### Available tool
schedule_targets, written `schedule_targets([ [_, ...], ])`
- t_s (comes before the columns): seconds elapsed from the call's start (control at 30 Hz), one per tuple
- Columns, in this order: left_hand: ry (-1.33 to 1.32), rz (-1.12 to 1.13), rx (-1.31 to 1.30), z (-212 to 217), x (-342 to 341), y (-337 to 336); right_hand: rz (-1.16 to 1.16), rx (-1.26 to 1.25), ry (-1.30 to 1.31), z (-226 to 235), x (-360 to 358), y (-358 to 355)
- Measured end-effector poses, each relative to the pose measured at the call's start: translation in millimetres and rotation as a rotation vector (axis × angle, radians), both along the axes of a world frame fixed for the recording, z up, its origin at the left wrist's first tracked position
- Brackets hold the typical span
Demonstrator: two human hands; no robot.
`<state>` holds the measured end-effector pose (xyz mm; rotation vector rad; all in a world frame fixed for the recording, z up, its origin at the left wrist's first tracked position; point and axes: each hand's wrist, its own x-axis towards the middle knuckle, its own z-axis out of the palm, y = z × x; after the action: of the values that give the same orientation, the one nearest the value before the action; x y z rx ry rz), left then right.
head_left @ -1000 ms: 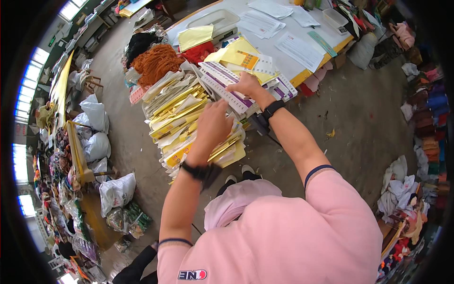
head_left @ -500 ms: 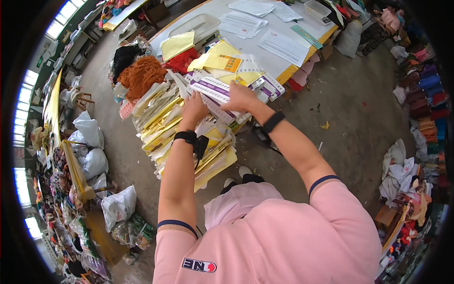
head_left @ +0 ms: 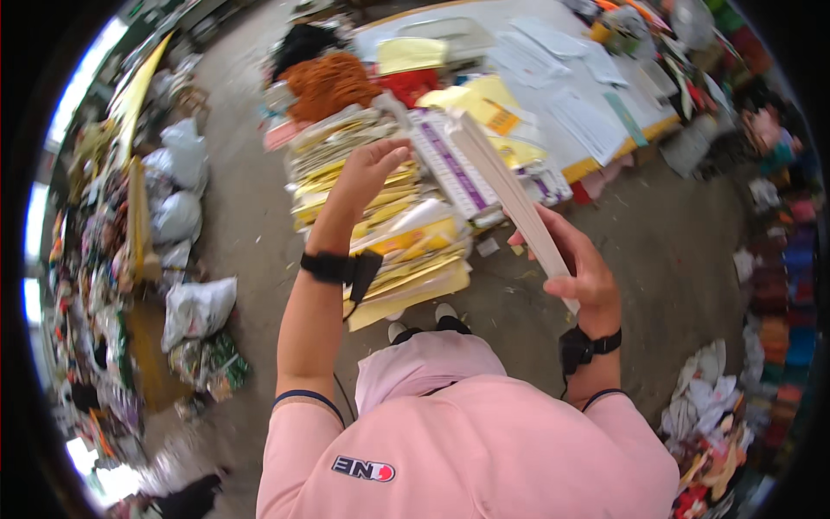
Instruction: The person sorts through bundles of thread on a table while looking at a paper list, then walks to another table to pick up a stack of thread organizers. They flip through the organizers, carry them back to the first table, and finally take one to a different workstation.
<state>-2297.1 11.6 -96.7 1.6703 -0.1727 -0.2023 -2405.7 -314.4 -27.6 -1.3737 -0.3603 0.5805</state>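
Observation:
A long, thick stack of white cards point(head_left: 514, 195), seen edge-on and tilted, is gripped at its near end by my right hand point(head_left: 581, 268), thumb on one side and fingers behind. My left hand point(head_left: 376, 169) is held over rows of yellow and white paper folders point(head_left: 363, 203); its fingers are loosely bent and nothing shows in them. Between my hands, white cards with purple stripes point(head_left: 445, 160) lie on the pile, beside the raised stack. Yellow sheets point(head_left: 488, 108) lie just beyond them.
A white table point(head_left: 484, 17) with a yellow edge carries paper sheets point(head_left: 588, 121), a green ruler point(head_left: 624, 118) and a clear tray point(head_left: 441, 36). Orange-brown yarn point(head_left: 328, 86) lies at the far left of the folders. White bags point(head_left: 199, 311) stand on the floor to the left.
Both hands were together on the purple-striped cards. My right hand has drawn back to the right, lifting the white stack; my left hand has come off the cards. The view has shifted.

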Motion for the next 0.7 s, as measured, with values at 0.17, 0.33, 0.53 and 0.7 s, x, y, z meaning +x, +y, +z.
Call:
schedule_targets([
  [0.17, -0.097, -0.014, -0.488, 77, -156, 100, 0.275, 0.124, -0.129, 16, -13, 174],
  [0.33, -0.117, 0.481, -0.555, 74, -266, 209, 0.443, 0.010, -0.630, -13, -50, 373],
  [0.53, -0.123, 1.043, -0.825, 29, -362, 349, 0.518, -0.088, -0.908, -63, -124, 571],
  [0.7, -0.159, 1.123, -0.824, 13, -391, 444, 0.596, -0.116, -1.005, -66, -155, 676],
])
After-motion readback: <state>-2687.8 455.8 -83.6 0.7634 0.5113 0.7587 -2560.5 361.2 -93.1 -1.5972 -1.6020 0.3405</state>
